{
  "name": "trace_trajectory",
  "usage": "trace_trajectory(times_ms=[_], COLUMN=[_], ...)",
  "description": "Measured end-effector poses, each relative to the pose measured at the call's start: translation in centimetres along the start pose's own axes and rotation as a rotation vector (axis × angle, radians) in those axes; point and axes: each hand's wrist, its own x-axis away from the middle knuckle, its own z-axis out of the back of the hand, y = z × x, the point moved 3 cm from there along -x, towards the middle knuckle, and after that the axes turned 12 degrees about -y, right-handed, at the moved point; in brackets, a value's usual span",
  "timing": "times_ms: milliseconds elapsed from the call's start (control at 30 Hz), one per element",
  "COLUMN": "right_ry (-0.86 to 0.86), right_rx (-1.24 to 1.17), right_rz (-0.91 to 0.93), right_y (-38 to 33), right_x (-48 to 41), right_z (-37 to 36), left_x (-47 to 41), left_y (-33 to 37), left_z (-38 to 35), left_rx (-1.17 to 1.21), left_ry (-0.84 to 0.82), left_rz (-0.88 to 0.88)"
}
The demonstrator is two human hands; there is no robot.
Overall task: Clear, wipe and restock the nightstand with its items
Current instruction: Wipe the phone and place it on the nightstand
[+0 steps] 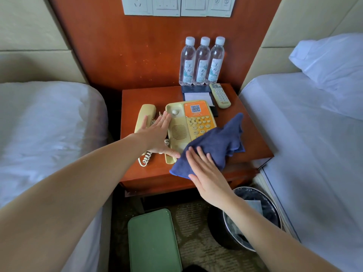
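I read 美好 on left bottle (187, 63) and right bottle (216, 62). Label on middle bottle (202, 64) looks like 无界, not sure. On phone keypad (199, 127), digits 1 to 5 legible. QR code (195, 108) sits above it, print beneath too small. Red logo on remote (220, 95) unreadable. Two crossed-out circle signs on wall plate (221, 4).

Soft, even light fills the scene, brightest on the right bed (294, 134), whose sheet looks almost washed out. The glossy tabletop (149, 173) carries a dull sheen, with deep shadow beneath it. Wide-angle distortion bends lines at the edges. Detail is slightly soft throughout.
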Motion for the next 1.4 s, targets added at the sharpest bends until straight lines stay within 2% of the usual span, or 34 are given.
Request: trace_trajectory(times_ms=[100, 300, 467, 667, 733, 867, 933, 1033, 1100, 1267, 1400], right_ry=[0.035, 0.078, 0.103, -0.006, -0.011, -0.05, -0.065, 0.055, 0.105, 0.174, 0.17], right_rx=[-0.026, 0.087, 0.192, 0.121, -0.008, -0.618, -0.803, -1.09, -1.172, -1.421, -1.478], right_rz=[0.014, 0.021, 0.132, 0.154, 0.115, -0.158, -0.268, -0.498, -0.621, -0.658, -0.673], right_y=[-0.2, -0.3, 3.4, 6.2, 7.0, 8.0, 7.9, 8.2, 8.3, 5.7, 2.4], right_x=[-1.3, -3.4, -2.1, -1.5, -1.1, 0.6, 0.3, -2.0, -3.1, -2.3, -0.9], right_z=[0.8, 1.3, 1.4, 2.0, 1.9, 2.6, 2.8, 3.6, 4.1, 4.0, 2.3], left_x=[0.1, 0.3, -0.1, -0.3, -0.3, -0.2, -0.3, 0.1, 0.5, -0.9, -1.4], left_y=[0.0, 0.0, -0.3, -0.2, -0.2, -0.2, 0.0, 0.5, 1.0, -1.1, -2.5], left_z=[0.1, 0.1, -0.1, -0.3, -0.3, -0.1, -0.1, 0.1, 0.9, 2.2, 2.0], left_rx=[-0.009, 0.016, 0.016, 0.054, 0.058, 0.044, 0.05, 0.134, 0.277, 0.927, 0.95], left_ry=[0.002, 0.006, -0.001, 0.0, 0.002, 0.005, -0.018, -0.071, -0.087, 0.061, 0.196], left_rz=[-0.004, -0.005, -0.011, -0.014, -0.01, -0.002, 0.011, 0.055, 0.038, 0.048, 0.118])
